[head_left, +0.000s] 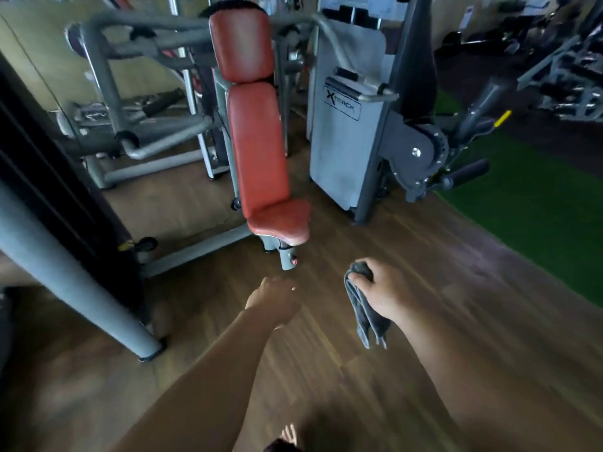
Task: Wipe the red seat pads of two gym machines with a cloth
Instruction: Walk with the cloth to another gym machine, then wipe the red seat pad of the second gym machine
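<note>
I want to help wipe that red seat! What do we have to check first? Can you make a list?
1. Cloth in hand: ok. The right hand grips the grey cloth, and most of it hangs down.
2. A free hand: ok. The left hand holds nothing.
3. Nothing lying on the red seat pad: ok.
4. Cloth touching the seat: not ok. Both hands are short of it, over the wooden floor.
5. Cloth clean or damp: cannot tell.
6. Dirt on the seat: cannot tell, the picture is too blurred.
</note>
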Tool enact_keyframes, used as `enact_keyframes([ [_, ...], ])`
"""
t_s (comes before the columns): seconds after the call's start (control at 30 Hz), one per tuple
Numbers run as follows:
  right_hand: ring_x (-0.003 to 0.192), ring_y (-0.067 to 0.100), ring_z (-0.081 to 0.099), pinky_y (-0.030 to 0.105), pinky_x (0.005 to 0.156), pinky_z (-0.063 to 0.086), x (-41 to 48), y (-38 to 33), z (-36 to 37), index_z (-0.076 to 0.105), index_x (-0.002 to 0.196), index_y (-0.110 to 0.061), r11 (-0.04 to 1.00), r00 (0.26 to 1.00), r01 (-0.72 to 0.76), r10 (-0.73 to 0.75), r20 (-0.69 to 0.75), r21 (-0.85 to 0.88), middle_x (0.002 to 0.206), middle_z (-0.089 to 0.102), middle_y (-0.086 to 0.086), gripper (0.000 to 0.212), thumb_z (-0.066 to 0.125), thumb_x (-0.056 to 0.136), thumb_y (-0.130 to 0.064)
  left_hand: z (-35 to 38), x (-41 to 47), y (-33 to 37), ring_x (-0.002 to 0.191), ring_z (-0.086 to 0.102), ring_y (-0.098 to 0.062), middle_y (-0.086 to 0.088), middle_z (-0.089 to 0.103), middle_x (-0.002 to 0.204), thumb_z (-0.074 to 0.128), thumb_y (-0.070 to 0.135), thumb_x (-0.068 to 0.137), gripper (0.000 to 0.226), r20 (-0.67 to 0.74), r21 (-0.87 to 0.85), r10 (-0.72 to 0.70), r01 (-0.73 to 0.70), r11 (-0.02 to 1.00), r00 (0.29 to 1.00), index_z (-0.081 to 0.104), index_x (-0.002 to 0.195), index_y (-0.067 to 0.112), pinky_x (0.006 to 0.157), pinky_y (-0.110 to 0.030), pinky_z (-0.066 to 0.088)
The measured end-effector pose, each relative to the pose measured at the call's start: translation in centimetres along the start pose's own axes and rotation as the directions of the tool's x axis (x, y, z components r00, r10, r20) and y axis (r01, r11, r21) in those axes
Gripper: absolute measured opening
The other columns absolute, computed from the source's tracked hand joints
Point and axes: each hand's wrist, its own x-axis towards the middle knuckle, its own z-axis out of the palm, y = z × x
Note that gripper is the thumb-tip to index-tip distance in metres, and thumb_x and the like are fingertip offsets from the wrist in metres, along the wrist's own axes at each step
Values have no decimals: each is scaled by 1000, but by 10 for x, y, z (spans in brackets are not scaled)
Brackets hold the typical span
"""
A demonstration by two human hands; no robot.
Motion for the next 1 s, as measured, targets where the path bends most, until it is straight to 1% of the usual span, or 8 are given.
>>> enact_keyframes([
  [0.1,100,19,68,38,95,53,79,3,10,64,109,-36,1000,998,16,-17,63,14,103,73,-8,33,58,82,-55,-14,62,-9,129,51,-24,1,61,131,44,41,91,42,-28,-88,-81,78,993,996,67,123,28,99,-38,48],
  [0.2,100,15,67,37,95,52,153,3,24,62,109,-38,999,994,34,-36,104,24,103,72,-12,36,55,80,-59,-27,128,-23,120,55,-24,-1,63,119,19,60,71,72,-51,-136,-130,122,983,990,70,110,27,87,-39,49],
  [0.37,103,15,68,38,97,52,266,-3,37,62,112,-38,999,982,5,-15,188,53,105,73,-12,36,57,82,-57,-65,224,-40,128,51,-24,2,60,129,46,31,91,36,-7,-153,-158,155,976,987,65,121,34,96,-43,52],
  [0.5,106,18,68,39,98,52,342,-6,46,61,117,-37,999,972,-10,-2,236,50,109,73,-9,43,55,81,-59,-80,291,-47,127,52,-23,3,59,131,48,29,93,35,18,-160,-195,196,967,981,65,123,36,94,-40,51],
  [0.6,113,23,65,38,101,49,400,-5,63,57,128,-31,998,963,-4,-13,268,59,120,70,-1,44,62,89,-50,-78,340,-55,130,49,-25,2,56,137,49,29,95,38,37,-163,-228,231,959,973,61,130,33,101,-42,50],
  [0.73,108,27,66,32,88,48,480,4,103,56,120,-19,997,936,45,-63,346,59,110,68,2,37,64,93,-41,-58,402,-68,132,47,-23,5,54,140,52,38,96,40,51,-203,-326,329,922,944,58,135,34,102,-42,49],
  [0.83,105,25,66,29,84,46,532,10,136,58,119,-20,993,894,114,-114,434,26,108,68,1,32,63,94,-40,-38,441,-80,135,45,-26,4,52,142,59,48,94,46,87,-241,-384,393,887,919,56,138,35,104,-45,49],
  [1.0,97,28,70,36,82,54,604,25,206,56,115,-30,955,810,291,-212,547,-61,106,73,3,29,62,91,-46,5,507,-109,136,43,-28,-1,53,142,62,45,93,53,100,-275,-467,475,836,879,53,144,33,108,-47,46],
])
